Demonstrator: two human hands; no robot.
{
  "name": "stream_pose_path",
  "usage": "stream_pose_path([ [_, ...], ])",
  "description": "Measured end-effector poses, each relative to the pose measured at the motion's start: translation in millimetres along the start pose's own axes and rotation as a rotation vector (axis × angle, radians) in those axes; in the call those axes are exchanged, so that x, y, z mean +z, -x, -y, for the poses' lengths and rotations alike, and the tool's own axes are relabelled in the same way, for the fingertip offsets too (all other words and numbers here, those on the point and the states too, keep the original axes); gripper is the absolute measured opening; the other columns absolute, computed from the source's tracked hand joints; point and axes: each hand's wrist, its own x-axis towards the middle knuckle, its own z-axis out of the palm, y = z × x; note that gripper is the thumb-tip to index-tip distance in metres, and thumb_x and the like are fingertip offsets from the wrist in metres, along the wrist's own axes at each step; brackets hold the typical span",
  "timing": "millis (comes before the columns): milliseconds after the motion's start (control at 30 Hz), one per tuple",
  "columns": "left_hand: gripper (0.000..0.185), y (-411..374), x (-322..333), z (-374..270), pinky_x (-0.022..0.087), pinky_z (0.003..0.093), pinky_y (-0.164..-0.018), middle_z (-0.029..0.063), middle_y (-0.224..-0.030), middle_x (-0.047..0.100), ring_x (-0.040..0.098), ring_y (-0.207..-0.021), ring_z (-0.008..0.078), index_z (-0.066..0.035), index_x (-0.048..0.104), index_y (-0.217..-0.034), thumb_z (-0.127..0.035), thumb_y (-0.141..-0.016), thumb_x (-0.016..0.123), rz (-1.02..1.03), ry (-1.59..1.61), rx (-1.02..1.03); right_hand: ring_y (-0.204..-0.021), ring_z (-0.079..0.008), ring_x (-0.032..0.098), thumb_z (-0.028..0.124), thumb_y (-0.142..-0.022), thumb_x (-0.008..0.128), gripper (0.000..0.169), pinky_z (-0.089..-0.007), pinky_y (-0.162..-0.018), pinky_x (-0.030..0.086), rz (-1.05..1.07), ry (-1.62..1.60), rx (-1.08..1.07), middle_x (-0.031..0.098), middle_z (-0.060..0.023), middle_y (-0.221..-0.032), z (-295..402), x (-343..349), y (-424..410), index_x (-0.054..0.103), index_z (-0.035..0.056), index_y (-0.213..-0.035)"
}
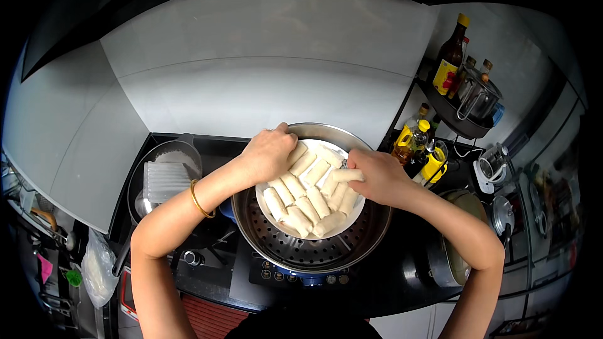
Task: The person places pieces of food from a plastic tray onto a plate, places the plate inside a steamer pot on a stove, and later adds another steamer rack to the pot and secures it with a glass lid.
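A white plate (282, 229) full of pale dough rolls (317, 201) is over a metal steamer (254, 245) with a perforated base. My left hand (269, 153) is at the plate's upper left edge, fingers bent over the rolls there; its grip underneath is hidden. At the plate's upper right is my right hand (377, 176), with one roll (347, 175) between thumb and fingers. Whether that hand also grips the rim is hidden. A metal wall (330, 130) rises behind the plate.
A frying pan (132, 183) with a folded white cloth-like item (166, 181) stands left. Oil and sauce bottles (417, 143) crowd the right corner below a shelf (452, 113). A metal pot (443, 263) is at right. Induction cooker controls (301, 278) lie in front.
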Motion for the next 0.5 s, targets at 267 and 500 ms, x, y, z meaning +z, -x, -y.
stream_pose_path([
  [267,0.026,3,-1,12,0.049,0.0396,-0.087,0.0154,-0.103,0.056,0.059,-0.094,0.0352,0.001,0.059,-0.1,0.003,-0.074,0.058,0.001,0.093,0.116,-0.094,-0.0274,0.052,0.005,-0.075,0.062,0.02,-0.0398,-0.08,0.045,-0.05,-0.145,-0.323,0.057,-0.0081,-0.088,-14,0,-18,0.057,0.0084,-0.094],
  [500,0.028,23,2,-14,0.049,0.0336,-0.086,0.0102,-0.101,0.062,0.061,-0.091,0.0267,-0.005,0.068,-0.096,-0.013,-0.07,0.076,-0.101,0.098,0.459,-0.097,-0.0261,0.051,0.004,-0.074,0.064,0.024,-0.0363,-0.086,0.042,0.049,-0.113,-0.312,0.055,-0.0069,-0.092,-14,-6,-30,0.059,0.0087,-0.096],
])
